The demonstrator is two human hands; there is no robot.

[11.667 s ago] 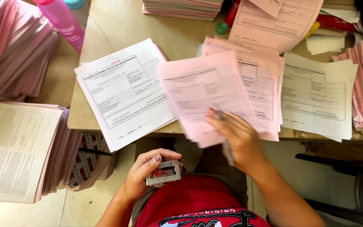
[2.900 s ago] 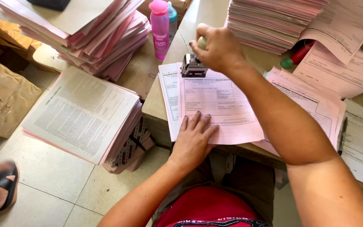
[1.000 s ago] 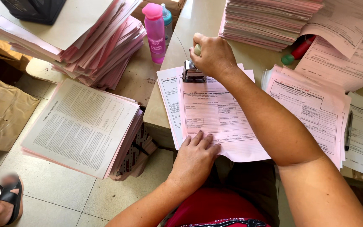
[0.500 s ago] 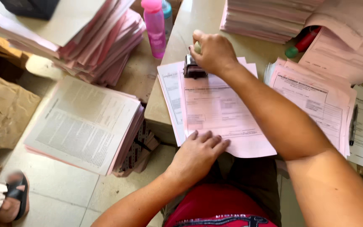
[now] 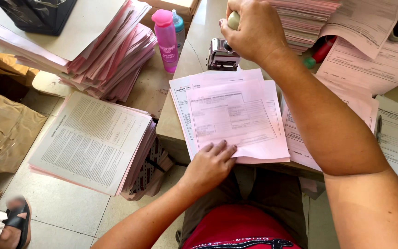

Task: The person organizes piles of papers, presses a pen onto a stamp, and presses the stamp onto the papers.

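From the head view, the right hand (image 5: pixel 254 30) is wrapped around the pale knob of a metal stamp (image 5: pixel 222 54), its grip clamped tight on it. The stamp stands on the tabletop (image 5: pixel 199 37) just past the top edge of a pink form (image 5: pixel 236 120). That form lies on top of a white sheet, near the front edge of the tabletop. The left hand (image 5: pixel 210 163) rests flat on the form's lower edge, fingers spread and pressing down, holding nothing. A pink bottle (image 5: pixel 166 39) stands to the left of the stamp. Stacks of pink and white paper (image 5: pixel 88 46) sit further left, with another stack (image 5: pixel 90 140) lower down by the floor. More forms (image 5: pixel 369 60) lie to the right of the arm.
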